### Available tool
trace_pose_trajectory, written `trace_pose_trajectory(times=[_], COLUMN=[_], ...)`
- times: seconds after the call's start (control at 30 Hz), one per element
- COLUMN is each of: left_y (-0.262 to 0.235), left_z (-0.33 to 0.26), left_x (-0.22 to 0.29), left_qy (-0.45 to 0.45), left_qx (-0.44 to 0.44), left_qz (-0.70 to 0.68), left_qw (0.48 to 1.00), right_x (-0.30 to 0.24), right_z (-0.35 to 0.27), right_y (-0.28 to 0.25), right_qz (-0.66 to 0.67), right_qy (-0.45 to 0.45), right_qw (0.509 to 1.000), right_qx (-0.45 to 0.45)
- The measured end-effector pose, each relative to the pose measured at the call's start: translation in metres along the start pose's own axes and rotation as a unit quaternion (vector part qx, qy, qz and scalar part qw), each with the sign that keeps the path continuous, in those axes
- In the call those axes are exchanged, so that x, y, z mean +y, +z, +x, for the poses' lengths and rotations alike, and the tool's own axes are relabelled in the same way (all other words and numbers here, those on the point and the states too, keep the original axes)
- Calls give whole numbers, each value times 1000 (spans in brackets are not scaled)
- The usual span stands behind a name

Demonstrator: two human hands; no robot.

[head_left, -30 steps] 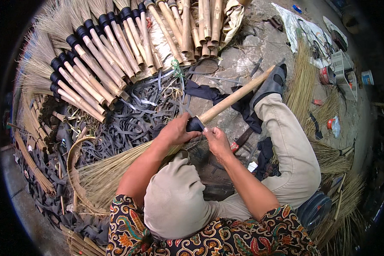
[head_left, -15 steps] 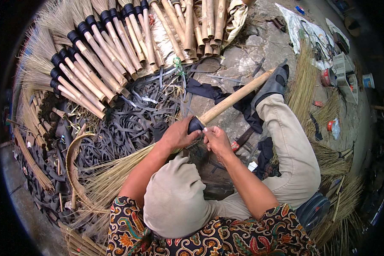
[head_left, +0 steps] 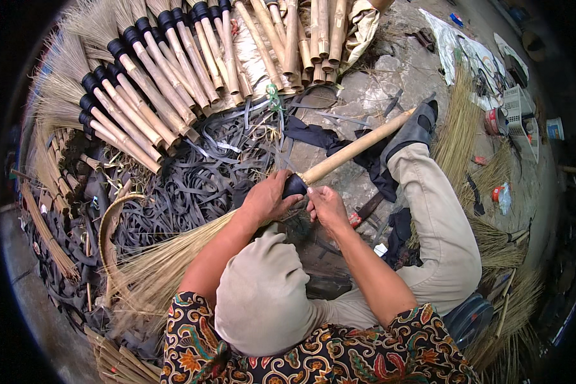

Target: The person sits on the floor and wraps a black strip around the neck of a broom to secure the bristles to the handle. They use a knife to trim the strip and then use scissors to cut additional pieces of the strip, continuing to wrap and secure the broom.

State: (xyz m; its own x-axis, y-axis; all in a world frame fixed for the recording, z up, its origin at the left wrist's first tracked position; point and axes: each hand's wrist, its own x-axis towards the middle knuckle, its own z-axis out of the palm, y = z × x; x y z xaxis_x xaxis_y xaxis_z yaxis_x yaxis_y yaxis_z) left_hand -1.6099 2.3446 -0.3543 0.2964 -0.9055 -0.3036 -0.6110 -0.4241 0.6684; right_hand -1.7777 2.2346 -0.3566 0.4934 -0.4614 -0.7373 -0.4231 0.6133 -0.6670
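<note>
Across my lap lies a broom with a bamboo handle, a black wrapped binding and straw bristles fanning out under my left forearm. My left hand is closed around the binding, thumb on top. Beside it, my right hand is closed in a pinch at the binding's handle-side edge; what its fingertips hold is too small to make out. The handle's far end reaches my dark shoe.
Finished brooms and bamboo handles lie in rows at the far left and top. Dark strips are heaped left of my hands. A knife-like tool lies beyond my right wrist. Loose straw and a white basket are at right.
Both hands keep their places on the broom, with only slight finger movement. The surroundings have shifted slightly rightward and down in the picture. The bristles lie a little differently.
</note>
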Motion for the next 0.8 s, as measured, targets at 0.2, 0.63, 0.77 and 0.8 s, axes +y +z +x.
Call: trace_pose_trajectory(times=[0.2,0.63,0.77,0.8], left_y=[-4,-11,-4,-4], left_z=[8,16,16,15], left_x=[0,-3,3,5], left_qy=[-49,-97,-97,-103], left_qx=[-52,-109,-77,-69], left_qz=[-15,-54,-11,-6], left_qw=[997,988,992,992], right_x=[6,14,18,19], right_z=[8,11,13,13], right_y=[0,1,1,1], right_qz=[20,11,12,-15], right_qy=[-21,-26,-33,-40], right_qw=[1000,1000,999,999], right_qx=[0,4,9,7])
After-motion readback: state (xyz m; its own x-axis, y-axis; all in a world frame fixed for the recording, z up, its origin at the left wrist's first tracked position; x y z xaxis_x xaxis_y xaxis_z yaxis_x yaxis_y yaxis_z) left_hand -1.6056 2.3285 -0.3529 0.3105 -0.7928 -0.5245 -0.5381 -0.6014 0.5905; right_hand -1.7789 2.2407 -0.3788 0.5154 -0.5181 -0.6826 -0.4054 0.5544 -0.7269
